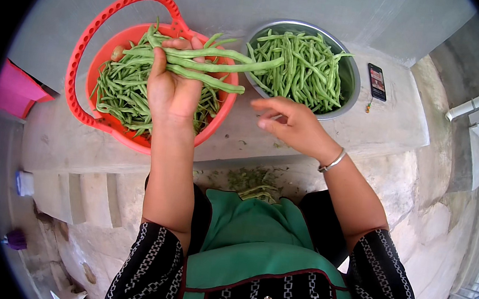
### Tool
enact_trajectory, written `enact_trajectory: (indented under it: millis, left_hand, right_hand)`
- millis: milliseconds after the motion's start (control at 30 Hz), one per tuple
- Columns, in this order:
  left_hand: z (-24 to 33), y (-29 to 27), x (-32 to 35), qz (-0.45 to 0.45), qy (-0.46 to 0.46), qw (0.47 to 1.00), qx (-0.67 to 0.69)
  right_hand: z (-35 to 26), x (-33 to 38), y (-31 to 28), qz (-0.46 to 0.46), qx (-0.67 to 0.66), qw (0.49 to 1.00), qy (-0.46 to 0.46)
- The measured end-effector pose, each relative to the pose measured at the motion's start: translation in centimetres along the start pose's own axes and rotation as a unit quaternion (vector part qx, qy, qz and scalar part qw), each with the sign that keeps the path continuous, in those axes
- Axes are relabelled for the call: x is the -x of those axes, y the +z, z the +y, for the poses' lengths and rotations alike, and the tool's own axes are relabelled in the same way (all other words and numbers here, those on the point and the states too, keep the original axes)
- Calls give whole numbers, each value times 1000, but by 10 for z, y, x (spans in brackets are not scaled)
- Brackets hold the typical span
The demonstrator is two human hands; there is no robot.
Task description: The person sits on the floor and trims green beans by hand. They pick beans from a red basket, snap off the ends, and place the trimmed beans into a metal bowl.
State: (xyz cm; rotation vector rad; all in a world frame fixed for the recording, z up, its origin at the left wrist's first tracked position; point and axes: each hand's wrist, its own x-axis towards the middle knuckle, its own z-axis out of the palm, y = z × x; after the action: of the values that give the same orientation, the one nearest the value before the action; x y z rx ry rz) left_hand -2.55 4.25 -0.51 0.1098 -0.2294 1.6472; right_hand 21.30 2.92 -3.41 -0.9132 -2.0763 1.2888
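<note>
Held bunch (pixel 218 66): several long green beans, whole, smooth, gently curved; laid crosswise in my left hand (pixel 175 92), tips pointing right, the longest overlapping the bowl's near-left edge in my view.

Basket beans (pixel 122 91): a tangled heap of thinner-looking green pods, heaped at mixed angles in my red basket (pixel 224 113), left.

Bowl beans (pixel 298 69): a dense pile of plump, bright green pods, many roughly aligned, in my metal bowl (pixel 349 79), right of the basket.
</note>
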Motion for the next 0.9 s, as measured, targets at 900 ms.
enact_trajectory:
  millis: [900]
  left_hand:
    - [-43, -3, 15, 37, -66, 951, -298]
  right_hand:
    - [-16, 27, -16, -121, 126, 981, -82]
